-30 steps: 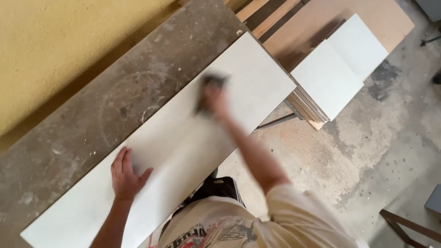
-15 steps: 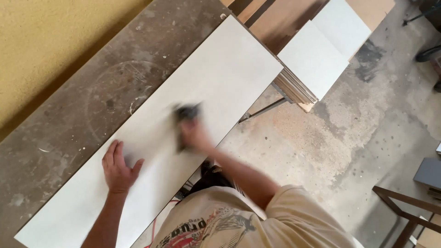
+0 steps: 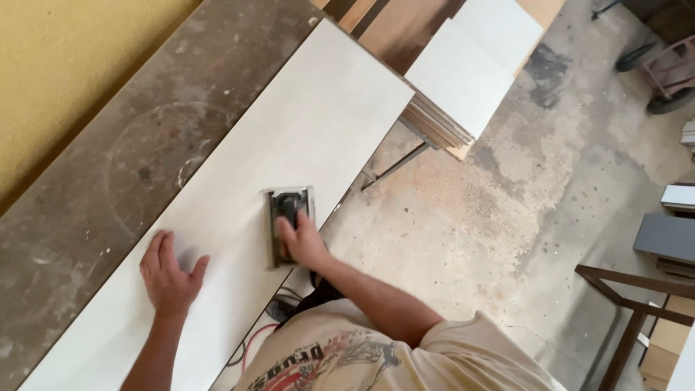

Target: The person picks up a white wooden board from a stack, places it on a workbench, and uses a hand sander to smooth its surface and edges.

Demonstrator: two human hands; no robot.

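Note:
A long white board point(image 3: 311, 123) lies across a dusty dark workbench point(image 3: 123, 159). My right hand point(image 3: 300, 242) grips a small grey sanding block point(image 3: 287, 213) pressed flat on the board near its front edge. My left hand point(image 3: 170, 274) lies palm down on the board, fingers spread, to the left of the block and holding nothing.
A stack of white and wood panels point(image 3: 463, 87) sits beyond the board's far end on a metal stand. A yellow wall point(image 3: 65, 65) runs behind the bench. A cable point(image 3: 250, 344) hangs below the bench edge. Dark metal frame point(image 3: 630, 304) and boards stand on the concrete floor at right.
My right hand has drawn the sanding block back along the board toward me, from its far part to near my left hand. The left hand stays flat in place.

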